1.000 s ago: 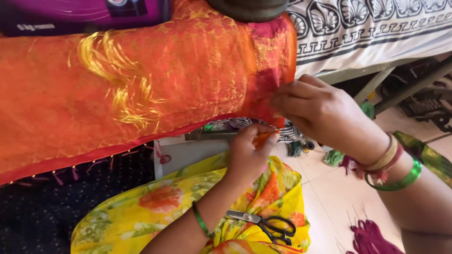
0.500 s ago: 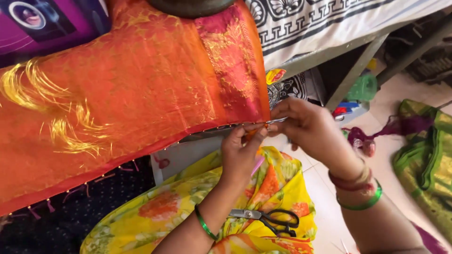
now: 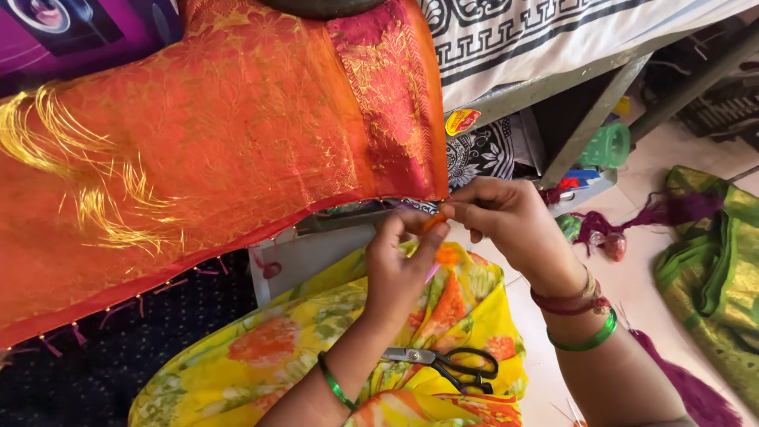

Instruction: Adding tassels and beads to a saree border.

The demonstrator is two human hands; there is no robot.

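Left hand (image 3: 399, 265) and right hand (image 3: 506, 221) both pinch a small orange thread tassel (image 3: 433, 223) at the orange silk sari's hem (image 3: 348, 204), so I'd keep the threads taut and knot snug against the edge.

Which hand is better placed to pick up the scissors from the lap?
Probably the right hand: the scissors lie on the yellow floral cloth just beside its wrist. The left hand pinches the orange thread at the orange fabric.
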